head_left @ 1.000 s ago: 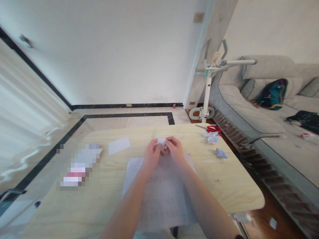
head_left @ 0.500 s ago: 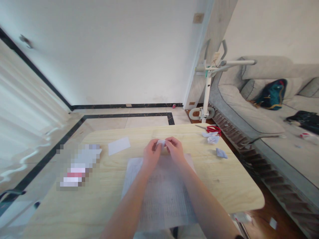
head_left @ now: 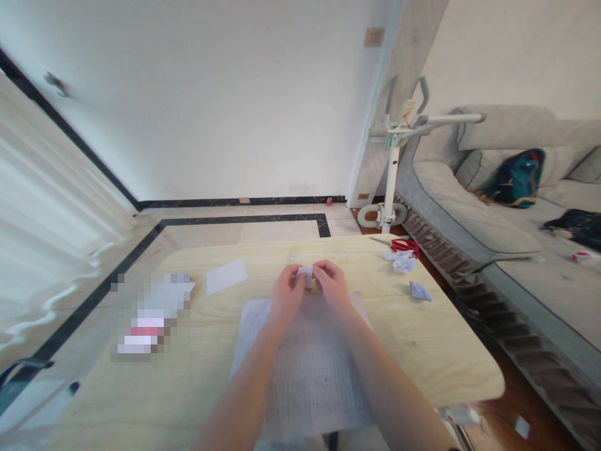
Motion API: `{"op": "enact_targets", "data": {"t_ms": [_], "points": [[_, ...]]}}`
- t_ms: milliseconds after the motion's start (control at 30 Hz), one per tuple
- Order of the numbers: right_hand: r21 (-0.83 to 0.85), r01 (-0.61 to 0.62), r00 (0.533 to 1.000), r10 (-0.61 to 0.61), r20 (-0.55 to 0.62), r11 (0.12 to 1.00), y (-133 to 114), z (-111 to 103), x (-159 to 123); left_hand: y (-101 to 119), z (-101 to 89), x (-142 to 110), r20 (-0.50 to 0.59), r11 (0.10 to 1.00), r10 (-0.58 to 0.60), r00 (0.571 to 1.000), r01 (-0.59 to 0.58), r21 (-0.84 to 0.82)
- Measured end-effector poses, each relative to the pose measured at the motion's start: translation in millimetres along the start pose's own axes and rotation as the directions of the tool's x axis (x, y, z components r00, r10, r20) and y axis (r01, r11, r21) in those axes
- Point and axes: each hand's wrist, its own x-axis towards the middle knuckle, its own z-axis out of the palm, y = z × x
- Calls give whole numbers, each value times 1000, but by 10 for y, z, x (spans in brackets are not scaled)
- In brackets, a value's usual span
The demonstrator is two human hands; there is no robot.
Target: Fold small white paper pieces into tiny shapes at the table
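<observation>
A small piece of folded white paper (head_left: 306,274) is held between my two hands, just beyond the top edge of a large printed sheet (head_left: 319,369). My left hand (head_left: 287,292) pinches its left side, and my right hand (head_left: 331,283) grips the right side with fingers and thumb. The fingers partly hide the paper, so its exact shape is unclear. To the left of my hands a flat white slip of paper (head_left: 226,277) lies on the wooden table (head_left: 206,376).
Red-handled scissors (head_left: 404,246) lie at the table's far right, beside crumpled or folded papers (head_left: 402,262). A small folded paper (head_left: 419,290) sits nearer. A blurred-out item (head_left: 154,316) is on the left. A grey sofa (head_left: 474,207) stands to the right.
The whole view has shifted slightly, moving things a little to the right. Both hands keep hold of the folded paper in nearly the same pose.
</observation>
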Motion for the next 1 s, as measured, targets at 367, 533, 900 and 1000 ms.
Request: {"op": "enact_targets", "data": {"t_ms": [367,533,900,1000], "points": [[-49,24,1000,-24,5,999,-10,-14,1,18,-2,-5,24,1000,-21,1000,21,-13],[-70,38,999,-38,-7,997,-3,-17,9,20,-19,-1,-7,991,94,996,-93,101],[-140,65,996,-73,-48,988,-9,-15,8,126,-33,-37,49,981,191,980,-192,10],[-179,107,993,-113,-21,978,-33,4,-16,128,-58,-12,-6,997,81,997,-81,4]]}}
